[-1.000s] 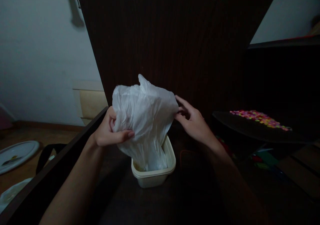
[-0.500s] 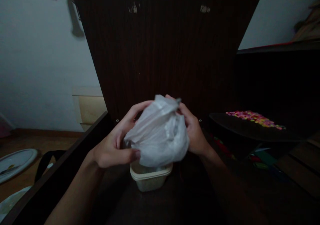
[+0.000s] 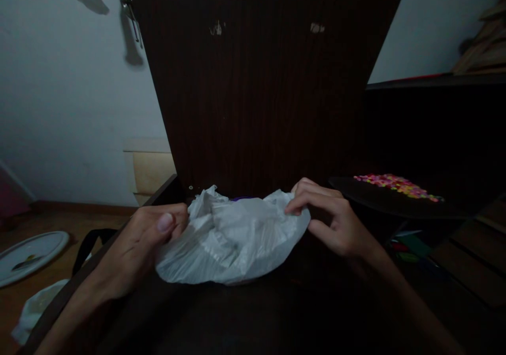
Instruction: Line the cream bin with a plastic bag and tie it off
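Note:
A white plastic bag (image 3: 245,239), thin and wrinkled, is spread wide between my two hands. My left hand (image 3: 148,244) is closed on its left edge, thumb on top. My right hand (image 3: 332,213) grips its upper right edge between fingers and thumb. The bag hides what lies under it, and the cream basket seen before does not show. A small purple patch (image 3: 241,198) peeks out behind the bag's far edge.
A dark wooden panel (image 3: 256,91) rises behind the bag. At right, a dark shelf (image 3: 356,194) bears a pile of small colourful pieces (image 3: 397,185). On the floor at left are a white oval lid-like thing (image 3: 33,260) and a whitish bag (image 3: 35,307).
The bag has gone from a bunched bundle to a wide, lower sheet. My hands have moved apart, and the cream basket has become hidden.

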`<move>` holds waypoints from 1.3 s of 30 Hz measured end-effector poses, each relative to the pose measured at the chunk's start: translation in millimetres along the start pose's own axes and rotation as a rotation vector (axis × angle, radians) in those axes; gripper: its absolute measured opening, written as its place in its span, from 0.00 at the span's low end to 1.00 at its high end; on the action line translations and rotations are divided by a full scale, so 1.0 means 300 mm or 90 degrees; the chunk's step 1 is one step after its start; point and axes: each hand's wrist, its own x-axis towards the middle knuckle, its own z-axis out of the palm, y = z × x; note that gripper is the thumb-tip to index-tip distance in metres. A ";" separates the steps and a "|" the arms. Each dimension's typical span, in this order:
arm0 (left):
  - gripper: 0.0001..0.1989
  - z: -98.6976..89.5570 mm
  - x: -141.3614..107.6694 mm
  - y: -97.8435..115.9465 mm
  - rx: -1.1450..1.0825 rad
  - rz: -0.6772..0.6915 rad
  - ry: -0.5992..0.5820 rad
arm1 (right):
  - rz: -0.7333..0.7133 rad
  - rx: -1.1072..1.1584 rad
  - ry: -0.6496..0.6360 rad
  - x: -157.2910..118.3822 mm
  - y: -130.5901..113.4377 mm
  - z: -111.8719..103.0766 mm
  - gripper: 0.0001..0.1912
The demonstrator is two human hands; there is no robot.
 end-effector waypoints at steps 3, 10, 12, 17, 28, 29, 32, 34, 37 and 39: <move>0.28 0.004 -0.059 -0.009 0.068 -0.055 0.035 | 0.037 -0.038 -0.054 -0.068 -0.004 -0.016 0.10; 0.23 0.075 -0.111 -0.129 0.356 -0.105 -0.012 | 0.228 -0.216 -0.200 -0.173 0.004 0.046 0.15; 0.13 0.086 -0.122 -0.177 0.384 -0.133 -0.098 | 0.284 -0.287 -0.223 -0.186 0.019 0.065 0.15; 0.15 0.075 -0.134 -0.201 0.351 -0.132 -0.114 | 0.291 -0.387 -0.185 -0.179 0.045 0.089 0.13; 0.18 0.096 -0.060 -0.137 0.080 -0.144 -0.005 | 0.315 -0.108 -0.109 -0.125 0.046 0.160 0.25; 0.18 0.093 -0.057 -0.138 0.055 -0.142 0.020 | 0.317 -0.095 -0.104 -0.123 0.052 0.161 0.24; 0.16 0.079 -0.046 -0.133 -0.039 -0.123 0.099 | 0.296 -0.087 -0.073 -0.106 0.062 0.151 0.15; 0.15 0.074 -0.025 -0.130 -0.112 -0.126 0.137 | 0.282 -0.090 -0.032 -0.078 0.065 0.138 0.10; 0.16 0.078 0.032 -0.139 -0.228 -0.152 0.203 | 0.292 -0.060 0.066 -0.017 0.085 0.132 0.09; 0.17 0.087 0.083 -0.161 -0.288 -0.162 0.266 | 0.324 0.012 0.145 0.027 0.117 0.151 0.08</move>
